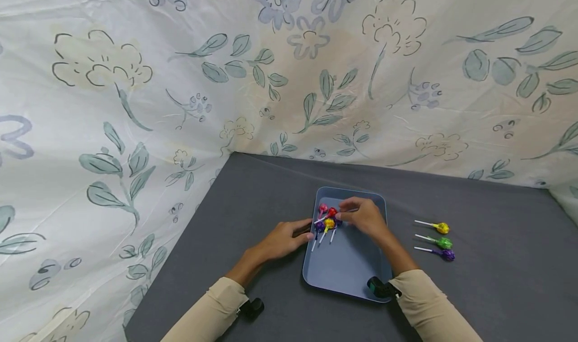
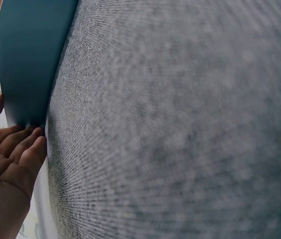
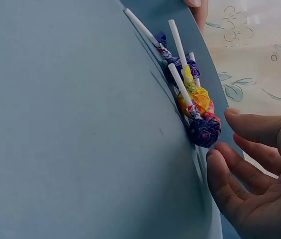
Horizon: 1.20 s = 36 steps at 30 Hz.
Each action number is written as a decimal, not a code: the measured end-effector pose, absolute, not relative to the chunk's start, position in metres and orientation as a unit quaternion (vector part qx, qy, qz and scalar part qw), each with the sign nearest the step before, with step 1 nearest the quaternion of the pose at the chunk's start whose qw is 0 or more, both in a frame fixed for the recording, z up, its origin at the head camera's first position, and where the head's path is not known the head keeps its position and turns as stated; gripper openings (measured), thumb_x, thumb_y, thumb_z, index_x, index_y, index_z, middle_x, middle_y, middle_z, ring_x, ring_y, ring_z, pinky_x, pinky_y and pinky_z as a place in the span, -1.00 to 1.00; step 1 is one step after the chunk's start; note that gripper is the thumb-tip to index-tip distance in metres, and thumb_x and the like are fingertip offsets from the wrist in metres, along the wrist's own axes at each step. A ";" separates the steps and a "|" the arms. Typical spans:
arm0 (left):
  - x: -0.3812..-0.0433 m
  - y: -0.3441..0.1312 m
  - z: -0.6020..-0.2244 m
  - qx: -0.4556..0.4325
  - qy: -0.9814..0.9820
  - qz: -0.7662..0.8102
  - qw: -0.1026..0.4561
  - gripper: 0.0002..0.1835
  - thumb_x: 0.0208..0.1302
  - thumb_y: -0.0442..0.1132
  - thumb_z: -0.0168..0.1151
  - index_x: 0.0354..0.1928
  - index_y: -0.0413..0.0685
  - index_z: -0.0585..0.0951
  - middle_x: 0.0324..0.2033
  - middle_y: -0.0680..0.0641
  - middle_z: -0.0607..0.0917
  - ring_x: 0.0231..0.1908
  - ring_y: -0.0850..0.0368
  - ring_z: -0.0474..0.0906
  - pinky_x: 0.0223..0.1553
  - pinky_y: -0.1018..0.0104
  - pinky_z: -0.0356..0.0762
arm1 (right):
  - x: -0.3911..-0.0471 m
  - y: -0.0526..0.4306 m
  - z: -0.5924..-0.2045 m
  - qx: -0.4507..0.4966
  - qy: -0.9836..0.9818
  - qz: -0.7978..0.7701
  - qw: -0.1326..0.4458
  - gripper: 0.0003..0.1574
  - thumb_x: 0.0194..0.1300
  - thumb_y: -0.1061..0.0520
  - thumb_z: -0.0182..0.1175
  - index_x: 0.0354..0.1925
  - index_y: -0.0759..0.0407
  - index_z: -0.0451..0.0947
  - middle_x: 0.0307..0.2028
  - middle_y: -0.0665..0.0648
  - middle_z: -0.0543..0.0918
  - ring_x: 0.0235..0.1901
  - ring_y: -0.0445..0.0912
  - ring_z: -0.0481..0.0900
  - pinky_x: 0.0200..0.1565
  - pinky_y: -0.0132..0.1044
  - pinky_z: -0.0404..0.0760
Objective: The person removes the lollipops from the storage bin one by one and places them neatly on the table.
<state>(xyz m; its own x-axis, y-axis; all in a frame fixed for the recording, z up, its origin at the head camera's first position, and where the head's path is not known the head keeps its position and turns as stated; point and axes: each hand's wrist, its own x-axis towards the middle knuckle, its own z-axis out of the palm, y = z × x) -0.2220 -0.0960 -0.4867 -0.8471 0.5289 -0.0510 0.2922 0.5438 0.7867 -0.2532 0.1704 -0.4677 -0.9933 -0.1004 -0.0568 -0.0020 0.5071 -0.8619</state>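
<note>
A blue-grey tray holds a cluster of wrapped lollipops near its left wall, among them a pink lollipop, a red lollipop, a yellow lollipop and a purple lollipop. My left hand holds the tray's left side, thumb at the rim and fingers against the outer wall. Over the tray, my right hand has its thumb and fingers apart beside the cluster. In the right wrist view, those fingertips are right by the purple lollipop, with nothing between them.
Right of the tray, a yellow lollipop, a green lollipop and a purple lollipop lie in a column on the dark grey cloth. A flowered curtain borders the table behind and at left.
</note>
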 end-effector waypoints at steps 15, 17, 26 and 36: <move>-0.222 -0.096 -0.487 0.229 0.873 0.403 0.149 -0.37 0.63 0.05 0.15 0.58 -0.07 0.40 0.50 -0.11 0.48 0.49 -0.02 0.41 0.50 -0.06 0.35 | -0.253 0.167 -0.476 -0.037 0.878 -0.471 0.071 -0.67 0.33 0.20 0.47 0.03 0.28 0.75 -0.06 0.26 0.80 -0.17 0.02 0.71 -0.22 -0.26 0.70; -0.222 -0.096 -0.487 0.227 0.873 0.404 0.151 -0.37 0.62 0.05 0.16 0.58 -0.06 0.40 0.50 -0.10 0.48 0.49 -0.02 0.40 0.51 -0.05 0.35 | -0.253 0.167 -0.477 -0.037 0.877 -0.473 0.070 -0.68 0.33 0.20 0.47 0.03 0.27 0.75 -0.07 0.25 0.81 -0.13 0.04 0.72 -0.22 -0.27 0.69; -0.221 -0.096 -0.486 0.227 0.872 0.408 0.150 -0.37 0.63 0.04 0.15 0.57 -0.11 0.40 0.49 -0.13 0.49 0.48 -0.05 0.42 0.49 -0.08 0.37 | -0.249 0.168 -0.472 -0.023 0.880 -0.471 0.053 -0.68 0.34 0.14 0.48 0.02 0.24 0.77 -0.11 0.24 0.78 -0.33 -0.01 0.67 -0.33 -0.26 0.64; -0.219 -0.095 -0.484 0.242 0.862 0.422 0.139 -0.38 0.63 0.00 0.17 0.55 -0.16 0.42 0.42 -0.17 0.56 0.40 -0.01 0.53 0.41 -0.01 0.48 | -0.240 0.172 -0.455 0.000 0.865 -0.496 0.073 -0.61 0.47 0.08 0.37 0.15 0.26 0.73 0.02 0.27 0.78 -0.24 0.09 0.78 -0.11 -0.03 0.73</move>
